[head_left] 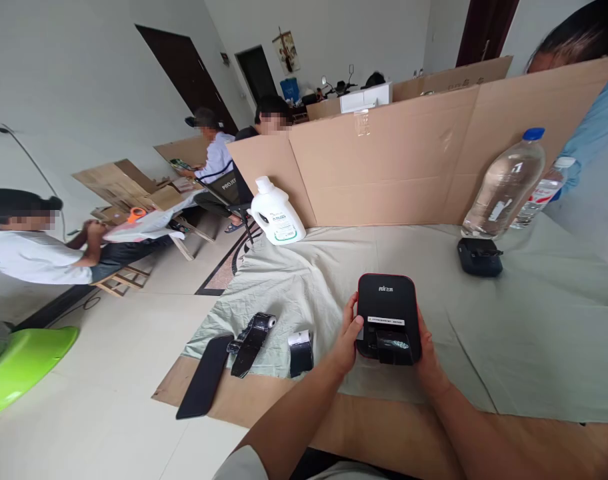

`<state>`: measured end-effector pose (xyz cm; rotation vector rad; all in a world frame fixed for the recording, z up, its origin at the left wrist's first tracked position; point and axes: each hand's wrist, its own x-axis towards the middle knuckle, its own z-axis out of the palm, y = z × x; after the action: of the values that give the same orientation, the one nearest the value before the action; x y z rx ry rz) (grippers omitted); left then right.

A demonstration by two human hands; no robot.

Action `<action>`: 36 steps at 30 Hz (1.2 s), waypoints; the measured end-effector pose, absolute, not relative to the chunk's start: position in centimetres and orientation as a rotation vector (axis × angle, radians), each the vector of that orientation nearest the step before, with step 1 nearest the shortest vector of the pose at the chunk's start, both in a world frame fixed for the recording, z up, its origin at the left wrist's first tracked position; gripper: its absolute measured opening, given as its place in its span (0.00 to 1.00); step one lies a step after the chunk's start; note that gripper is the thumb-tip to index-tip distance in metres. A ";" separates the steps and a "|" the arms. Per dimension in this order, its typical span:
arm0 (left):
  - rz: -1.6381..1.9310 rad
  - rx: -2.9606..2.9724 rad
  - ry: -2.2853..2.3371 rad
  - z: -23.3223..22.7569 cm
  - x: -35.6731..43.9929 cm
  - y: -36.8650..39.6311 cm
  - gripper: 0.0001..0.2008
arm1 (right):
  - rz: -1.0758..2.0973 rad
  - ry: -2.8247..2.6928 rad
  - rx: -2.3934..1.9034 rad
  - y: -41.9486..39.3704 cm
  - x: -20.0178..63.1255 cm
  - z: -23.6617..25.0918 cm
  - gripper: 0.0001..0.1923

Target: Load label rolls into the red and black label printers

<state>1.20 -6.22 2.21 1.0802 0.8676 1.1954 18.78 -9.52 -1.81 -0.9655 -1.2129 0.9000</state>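
Note:
Between my two hands is a black portable printer (388, 303) with a thin red edge, white lettering and a white sticker strip, held a little above the cloth. My left hand (347, 340) grips its left side, the thumb lying on the front face near the edge. From the right side my right hand (430, 357) clasps it, with most of its fingers hidden behind. To the left on the cloth lie two partly unwound rolls of black film, one larger roll (254, 343) and one smaller roll (301, 353). Beside them is a flat black phone-like slab (204, 377).
A white detergent jug (278, 212) stands at the back left, before a cardboard partition (379, 160). At the back right are a large clear bottle (507, 183), a smaller bottle (541, 193) and a small black device (480, 257). Several people sit nearby.

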 end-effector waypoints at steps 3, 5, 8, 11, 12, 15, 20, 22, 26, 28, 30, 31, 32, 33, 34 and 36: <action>1.243 0.787 0.802 2.5 1.2 -4.9 0.27 | 0.913 -1.307 -0.955 -9.4 18.9 -2.6 0.35; 1.236 0.610 0.811 2.5 0.5 -3.0 0.24 | 0.909 -1.347 -0.975 -9.3 19.0 -3.2 0.34; 1.227 0.443 0.855 3.1 -1.8 1.5 0.18 | 0.881 -1.355 -1.054 -9.3 19.0 -4.1 0.30; 1.303 0.425 0.923 5.2 -5.2 7.6 0.16 | 0.868 -1.330 -1.125 -9.1 18.9 -4.9 0.26; 1.343 0.440 0.955 6.1 -6.4 9.7 0.17 | 0.863 -1.322 -1.139 -9.0 18.9 -5.1 0.25; 1.391 0.490 1.084 8.3 -9.8 15.2 0.20 | 0.845 -1.324 -1.146 -8.8 18.7 -5.3 0.23; 1.378 0.498 1.315 8.5 -13.5 20.0 0.16 | 0.862 -1.363 -1.165 -9.2 18.6 -4.9 0.23; 1.398 0.502 1.365 7.8 -14.4 20.5 0.14 | 0.875 -1.374 -1.209 -9.3 18.6 -4.9 0.22; 1.492 0.539 1.551 7.1 -16.1 20.3 0.10 | 0.816 -1.449 -1.254 -8.9 18.6 -4.8 0.21; 1.554 0.562 1.684 7.3 -16.7 20.0 0.08 | 0.736 -1.515 -1.255 -8.7 18.2 -4.5 0.20; 1.600 0.579 1.790 7.7 -16.8 19.6 0.08 | 0.667 -1.596 -1.252 -8.9 17.8 -4.1 0.18; 1.618 0.602 1.831 7.8 -16.4 19.4 0.09 | 0.654 -1.643 -1.250 -9.2 17.7 -3.9 0.17; 1.635 0.664 1.875 7.9 -15.8 19.1 0.10 | 0.657 -1.687 -1.249 -9.4 17.6 -3.7 0.16; 1.653 0.776 1.915 7.9 -14.9 18.7 0.11 | 0.672 -1.726 -1.254 -9.6 17.7 -3.4 0.16; 1.669 0.943 1.936 7.7 -13.8 18.0 0.11 | 0.688 -1.753 -1.268 -9.7 18.0 -3.1 0.17; 1.652 1.395 1.850 6.8 -10.7 15.8 0.09 | 0.646 -1.775 -1.316 -8.9 19.4 -2.1 0.19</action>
<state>-10.73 15.84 6.76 1.3950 1.8497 1.6521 19.45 -8.91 -2.09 -1.3160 -1.7753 0.6463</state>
